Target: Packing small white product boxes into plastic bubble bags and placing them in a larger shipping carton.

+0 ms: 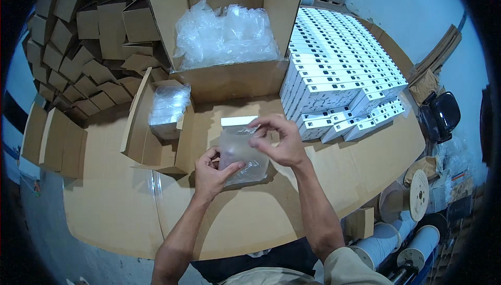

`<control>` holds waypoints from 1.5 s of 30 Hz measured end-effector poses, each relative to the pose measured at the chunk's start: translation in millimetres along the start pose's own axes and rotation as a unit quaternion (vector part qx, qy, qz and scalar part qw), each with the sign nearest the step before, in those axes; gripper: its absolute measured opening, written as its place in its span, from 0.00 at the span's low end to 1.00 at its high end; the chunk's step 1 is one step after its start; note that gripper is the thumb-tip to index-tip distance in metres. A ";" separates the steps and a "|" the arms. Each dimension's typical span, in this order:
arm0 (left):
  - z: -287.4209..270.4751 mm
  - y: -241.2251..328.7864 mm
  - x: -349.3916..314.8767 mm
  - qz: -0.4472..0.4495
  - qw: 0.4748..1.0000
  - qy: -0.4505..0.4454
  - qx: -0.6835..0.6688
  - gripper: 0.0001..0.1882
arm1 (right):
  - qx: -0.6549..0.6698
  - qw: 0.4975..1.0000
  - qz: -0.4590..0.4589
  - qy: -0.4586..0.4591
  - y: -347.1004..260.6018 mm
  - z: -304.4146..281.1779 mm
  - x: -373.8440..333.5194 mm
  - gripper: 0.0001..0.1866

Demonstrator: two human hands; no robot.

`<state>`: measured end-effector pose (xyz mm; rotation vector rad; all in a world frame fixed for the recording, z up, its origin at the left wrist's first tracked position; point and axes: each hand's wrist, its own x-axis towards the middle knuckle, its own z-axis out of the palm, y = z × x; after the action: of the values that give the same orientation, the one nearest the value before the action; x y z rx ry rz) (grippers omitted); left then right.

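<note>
A clear, frosted plastic bag point(244, 161) is held above the cardboard-covered table in front of me, with a flat white box point(239, 121) partly inside it. The box's white edge sticks out at the bag's far end. My left hand point(210, 174) grips the bag's left side, thumb on top and fingers behind. At the upper right of the bag, my right hand point(284, 141) is closed, with bent fingers and thumb at the film near the opening. The left hand's rear fingers are hidden by the bag.
An open carton point(235, 79) with loose clear bags point(227, 34) stands behind. Left of my hands, a smaller carton point(136, 134) holds bagged boxes point(169, 105). Stacked white boxes point(334, 71) fill the right, folded cartons point(88, 40) the far left. Spools point(417, 196) stand beyond the right edge.
</note>
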<state>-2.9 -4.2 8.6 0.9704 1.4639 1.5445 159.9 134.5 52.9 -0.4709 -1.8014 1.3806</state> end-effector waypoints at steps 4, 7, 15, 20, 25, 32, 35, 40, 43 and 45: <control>-0.3 -8.0 1.4 0.021 1.000 0.001 -0.013 0.21 | -0.238 0.959 -0.132 -0.074 -5.0 -2.5 0.5 0.14; -1.2 -0.7 -0.1 -0.010 1.000 0.002 0.029 0.22 | -0.081 0.994 -0.065 -0.045 6.3 0.7 -1.8 0.12; -5.7 -3.3 3.4 0.005 1.000 -0.003 -0.012 0.23 | 0.051 0.993 0.031 0.097 53.5 2.9 -1.1 0.21; -6.1 -3.8 3.6 -0.001 0.999 -0.013 -0.033 0.24 | 0.034 0.997 0.064 -0.016 43.9 2.4 -4.0 0.26; -8.2 -3.6 6.7 -0.015 0.999 -0.032 -0.020 0.26 | 0.016 0.999 0.045 -0.003 66.1 -1.6 0.2 0.28; -12.6 -2.9 7.0 -0.006 1.000 -0.024 0.009 0.27 | 0.110 0.986 -0.002 0.126 64.6 8.4 10.1 0.22; -14.4 -6.7 8.2 0.004 1.000 -0.028 0.007 0.27 | 0.178 0.969 0.008 0.174 55.5 13.2 12.3 0.21; -14.9 -5.0 7.5 -0.013 0.999 -0.031 -0.006 0.25 | 0.292 0.936 0.047 0.191 48.8 15.1 13.8 0.16; -15.7 -9.0 9.5 0.002 0.999 -0.030 0.020 0.25 | 0.307 0.930 0.065 0.190 58.2 10.0 14.1 0.14; -16.3 -5.9 9.0 0.004 1.000 -0.029 0.008 0.24 | 0.269 0.947 0.050 0.170 51.5 12.4 13.4 0.14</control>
<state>-21.2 -2.3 2.1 1.0240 1.4358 1.4998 133.3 153.4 9.1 -0.4722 -1.0774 1.6688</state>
